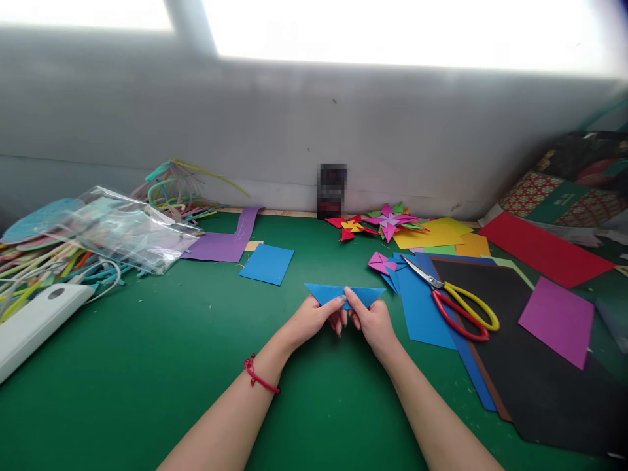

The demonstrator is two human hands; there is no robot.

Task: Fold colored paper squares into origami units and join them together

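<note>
A folded piece of blue paper (358, 296), wide and pointed at both ends, is held up between my two hands over the green table. My left hand (314, 320) pinches its left half, thumb on top and fingers beneath. On the right half, my right hand (375, 322) grips it the same way, and the two thumbs nearly meet at the middle. A flat blue paper square (267, 264) lies to the left of my hands. Just beyond my right hand is a folded pink and blue paper piece (383, 264).
Scissors (454, 297) with red and yellow handles rest on black (530, 353) and blue sheets at right. Folded paper flowers (390, 221) stand near the wall, by a dark blurred object (331, 191). Pipe cleaners, a plastic bag (142, 226) and a white device (46, 320) lie left.
</note>
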